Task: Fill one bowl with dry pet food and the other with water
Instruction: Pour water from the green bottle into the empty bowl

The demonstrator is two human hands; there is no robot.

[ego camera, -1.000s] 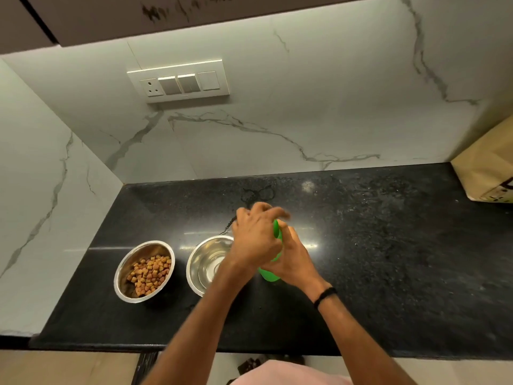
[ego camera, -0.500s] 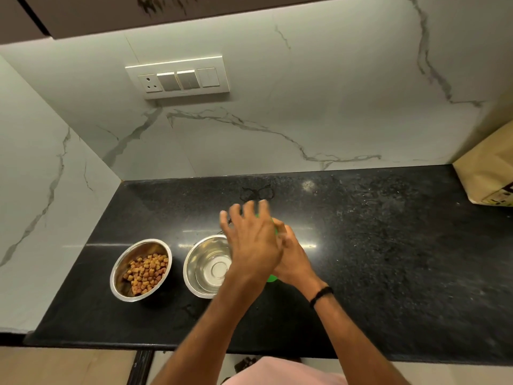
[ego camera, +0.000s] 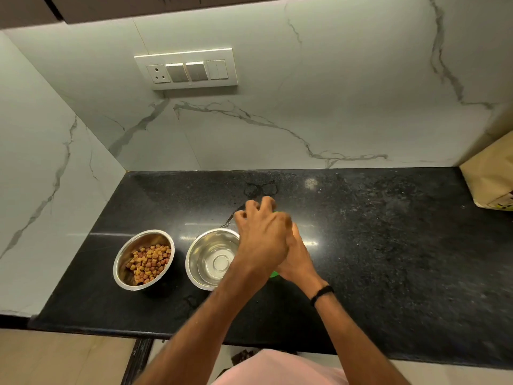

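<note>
Two steel bowls stand side by side on the black countertop (ego camera: 388,245). The left bowl (ego camera: 120,259) holds brown dry pet food (ego camera: 148,263). The right bowl (ego camera: 206,254) looks empty and shiny inside. Just right of it, my right hand (ego camera: 295,258), with a black wristband, grips a green bottle (ego camera: 274,274); only a sliver of green shows at its base. My left hand (ego camera: 259,237) lies over the bottle's top with its fingers curled down around it. The cap is hidden.
A brown paper bag (ego camera: 491,187) stands at the far right of the counter against the marble wall. A switch panel (ego camera: 186,69) is on the back wall. A marble side wall closes the counter's left end. The counter's front edge is near my body.
My left hand's fingers, spread half a second ago, have curled back over the bottle's top. The right hand keeps holding the bottle in the same spot. The bowls have not moved.
</note>
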